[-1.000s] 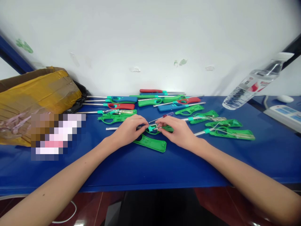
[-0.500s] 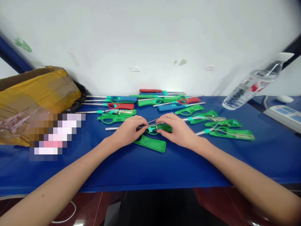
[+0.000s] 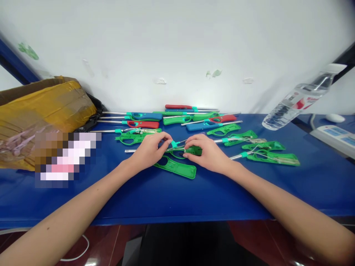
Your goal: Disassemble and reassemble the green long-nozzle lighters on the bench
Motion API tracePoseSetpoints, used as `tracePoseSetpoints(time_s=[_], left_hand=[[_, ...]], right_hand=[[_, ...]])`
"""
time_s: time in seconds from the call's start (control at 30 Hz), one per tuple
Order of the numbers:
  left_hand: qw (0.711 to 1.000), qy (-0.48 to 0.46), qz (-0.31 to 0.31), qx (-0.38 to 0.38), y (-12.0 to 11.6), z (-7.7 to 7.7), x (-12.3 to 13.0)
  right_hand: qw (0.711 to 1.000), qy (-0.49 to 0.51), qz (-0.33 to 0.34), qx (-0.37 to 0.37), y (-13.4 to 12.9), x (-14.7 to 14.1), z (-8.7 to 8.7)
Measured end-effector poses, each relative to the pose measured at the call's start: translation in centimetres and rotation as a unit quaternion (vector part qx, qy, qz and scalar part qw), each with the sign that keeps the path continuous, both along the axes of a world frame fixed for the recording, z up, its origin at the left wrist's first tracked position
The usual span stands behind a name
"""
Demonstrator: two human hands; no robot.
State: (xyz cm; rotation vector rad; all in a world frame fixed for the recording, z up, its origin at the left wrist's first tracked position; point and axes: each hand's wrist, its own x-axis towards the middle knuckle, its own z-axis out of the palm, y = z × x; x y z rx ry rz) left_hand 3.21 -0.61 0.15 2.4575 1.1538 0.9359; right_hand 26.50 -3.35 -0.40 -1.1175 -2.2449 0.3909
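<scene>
Between my hands lies an opened lighter with a long metal tube (image 3: 129, 151) and a green half-shell (image 3: 196, 150). My left hand (image 3: 154, 148) pinches a small teal trigger piece (image 3: 175, 144) just above it. My right hand (image 3: 206, 150) curls around the right end of this half-shell, thumb and fingers bent on it; a thin pale wire (image 3: 185, 149) shows near its fingertips. Its matching loose green shell half (image 3: 180, 169) lies in front, hollow side up. The inside of the lighter is partly hidden by my fingers.
On the blue table (image 3: 166, 201), opened green lighters (image 3: 273, 157) with exposed wires lie at right. Closed lighters, including a red one (image 3: 144, 124), line the back. A taped carton (image 3: 47, 111) stands left. At right are a water bottle (image 3: 299, 99) and a white power strip (image 3: 337, 138).
My left hand has lifted slightly, raising the teal trigger piece out of the green half-shell. My right hand stays nearly in place at the shell.
</scene>
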Motion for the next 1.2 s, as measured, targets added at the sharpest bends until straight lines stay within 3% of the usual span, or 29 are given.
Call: tracePoseSetpoints(time_s=[0.3,0.43,0.7,1.2], left_hand=[[0.999,-0.015,-0.026,0.013,0.1,-0.4,-0.2],[0.999,0.002,-0.032,0.024,0.1,-0.3,-0.2],[0.998,0.026,-0.046,0.043,0.0,-0.5,-0.2],[0.994,0.056,-0.057,0.068,0.1,-0.7,-0.5]], right_hand=[[0.999,-0.027,0.042,0.002,0.2,0.4,0.2],[0.995,-0.065,0.059,0.042,0.3,0.5,0.1],[0.993,-0.090,0.045,0.059,0.3,1.0,0.3],[0.986,-0.111,0.086,0.090,0.5,1.0,0.4]])
